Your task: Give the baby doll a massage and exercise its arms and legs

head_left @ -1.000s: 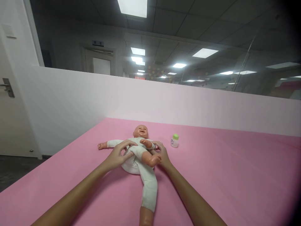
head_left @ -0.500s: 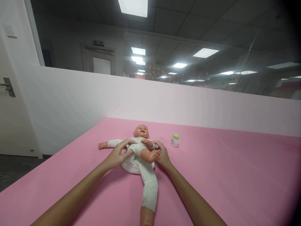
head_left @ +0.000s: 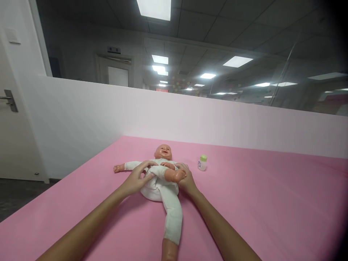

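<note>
The baby doll (head_left: 160, 174), lying face-up on the pink table (head_left: 258, 203), is gripped at its soft cloth torso by the left hand (head_left: 136, 179) and, seemingly, the right hand (head_left: 186, 179), so it is judged light, floppy, best held mid-body.

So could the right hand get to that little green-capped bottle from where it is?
Probably yes. The right hand rests at the doll, and only bare pink surface lies between it and the bottle.
</note>
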A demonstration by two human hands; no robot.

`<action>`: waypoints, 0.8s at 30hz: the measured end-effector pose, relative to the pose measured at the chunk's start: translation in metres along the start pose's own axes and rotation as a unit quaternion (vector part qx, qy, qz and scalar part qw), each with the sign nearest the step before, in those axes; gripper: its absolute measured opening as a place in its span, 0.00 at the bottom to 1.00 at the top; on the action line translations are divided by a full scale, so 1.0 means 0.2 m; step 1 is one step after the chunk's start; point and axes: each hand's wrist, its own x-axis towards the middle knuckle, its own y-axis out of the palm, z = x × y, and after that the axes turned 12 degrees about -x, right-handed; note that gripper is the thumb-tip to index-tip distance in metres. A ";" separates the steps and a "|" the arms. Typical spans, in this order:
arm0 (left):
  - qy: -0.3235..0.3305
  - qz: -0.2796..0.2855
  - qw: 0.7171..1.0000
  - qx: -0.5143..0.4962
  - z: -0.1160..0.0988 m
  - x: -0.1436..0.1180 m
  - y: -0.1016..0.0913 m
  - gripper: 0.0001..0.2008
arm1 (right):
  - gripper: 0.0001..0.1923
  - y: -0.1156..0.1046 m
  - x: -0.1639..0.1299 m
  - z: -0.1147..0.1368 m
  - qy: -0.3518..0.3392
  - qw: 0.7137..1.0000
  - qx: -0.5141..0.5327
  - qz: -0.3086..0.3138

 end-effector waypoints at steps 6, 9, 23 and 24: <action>-0.006 0.021 1.000 -0.015 -0.02 0.00 0.00 0.17 | 0.09 0.02 0.00 -0.10 0.053 0.996 -0.009 -0.074; -0.022 0.002 0.999 -0.031 -0.02 0.00 0.01 0.20 | 0.09 0.04 0.00 -0.14 0.072 0.994 0.024 -0.077; -0.074 0.001 0.993 -0.096 0.00 0.00 -0.03 0.23 | 0.17 0.01 0.01 -0.14 0.123 0.983 0.105 -0.087; -0.075 0.007 0.992 -0.099 -0.01 0.00 -0.04 0.23 | 0.17 0.00 0.01 -0.14 0.126 0.982 0.108 -0.088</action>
